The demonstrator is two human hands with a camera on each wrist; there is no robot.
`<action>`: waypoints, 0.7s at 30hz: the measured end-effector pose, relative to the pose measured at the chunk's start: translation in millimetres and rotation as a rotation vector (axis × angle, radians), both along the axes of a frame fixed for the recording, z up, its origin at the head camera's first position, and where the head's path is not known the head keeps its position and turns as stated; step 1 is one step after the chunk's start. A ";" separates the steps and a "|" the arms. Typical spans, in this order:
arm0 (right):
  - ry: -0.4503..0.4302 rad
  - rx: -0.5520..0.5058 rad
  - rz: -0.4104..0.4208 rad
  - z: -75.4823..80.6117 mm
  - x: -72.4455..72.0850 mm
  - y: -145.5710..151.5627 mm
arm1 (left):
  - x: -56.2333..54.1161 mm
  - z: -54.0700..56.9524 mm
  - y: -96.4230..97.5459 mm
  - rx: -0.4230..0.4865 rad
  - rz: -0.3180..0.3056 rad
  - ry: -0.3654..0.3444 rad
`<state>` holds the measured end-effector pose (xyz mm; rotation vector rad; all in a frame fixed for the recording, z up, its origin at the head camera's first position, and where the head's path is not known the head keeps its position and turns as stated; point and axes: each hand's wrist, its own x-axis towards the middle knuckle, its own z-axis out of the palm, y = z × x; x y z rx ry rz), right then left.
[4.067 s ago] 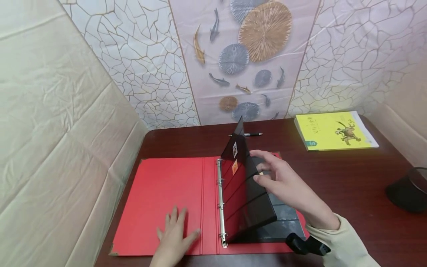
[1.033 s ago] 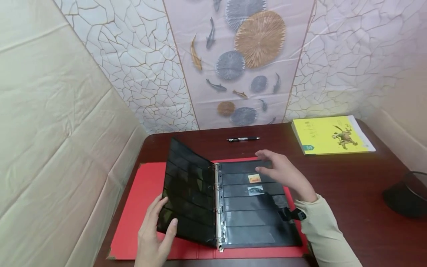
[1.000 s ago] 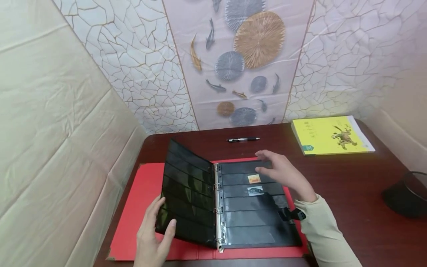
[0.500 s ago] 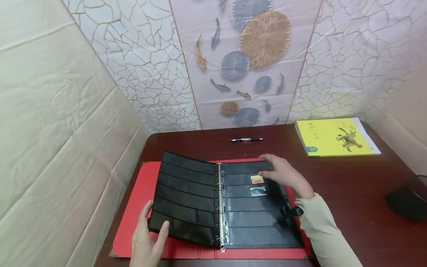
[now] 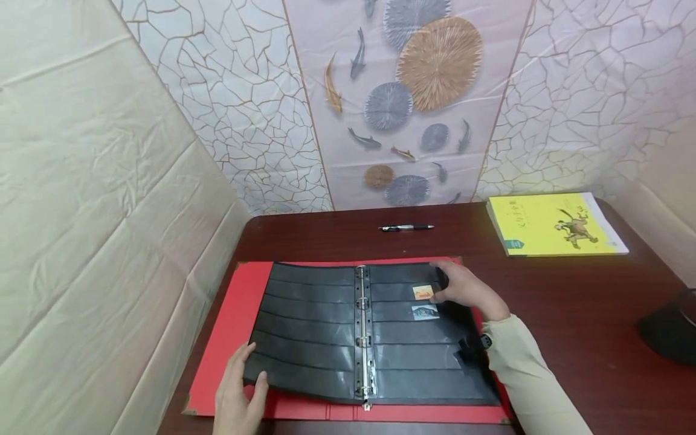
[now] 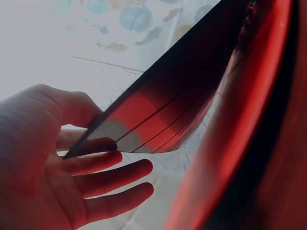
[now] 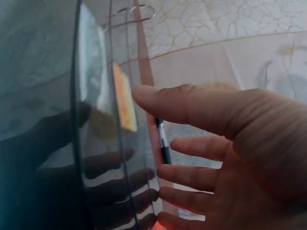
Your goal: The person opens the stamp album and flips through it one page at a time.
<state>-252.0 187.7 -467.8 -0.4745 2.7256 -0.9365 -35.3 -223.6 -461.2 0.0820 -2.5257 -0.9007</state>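
A red ring binder (image 5: 220, 344) lies spread on the table with black stamp album pages on both sides of its metal rings (image 5: 362, 338). My left hand (image 5: 239, 386) pinches the outer edge of the left black page (image 5: 310, 329); in the left wrist view the thumb is on one face and the index finger behind the other. That page is still raised off the red cover. My right hand (image 5: 467, 287) is at the upper outer part of the right page (image 5: 424, 356), thumb tip beside an orange stamp (image 5: 422, 293). A bluish stamp (image 5: 425, 312) sits in the pocket row below.
Behind the binder lies a black and silver pen (image 5: 406, 228). A yellow book (image 5: 554, 223) is at the back right of the dark wooden table (image 5: 576, 314). At the right edge stands a black round container (image 5: 669, 329). Cloth-covered walls rise at the back and left.
The black page has swung over from the right side to the left and lowered, with my left hand on its edge. My right hand has moved slightly lower, closer to the orange stamp.
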 end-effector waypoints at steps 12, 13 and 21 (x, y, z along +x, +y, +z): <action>-0.027 0.051 -0.013 -4.4 0.4 4.8 | -3.4 -16.2 -4.6 0.004 0.018 -0.199; -0.040 0.048 -0.017 -4.2 0.7 5.0 | -3.7 -17.1 -4.4 0.005 0.024 -0.217; -0.093 0.095 -0.042 -7.1 2.0 8.3 | -9.1 -23.1 -5.2 -0.001 0.057 -0.386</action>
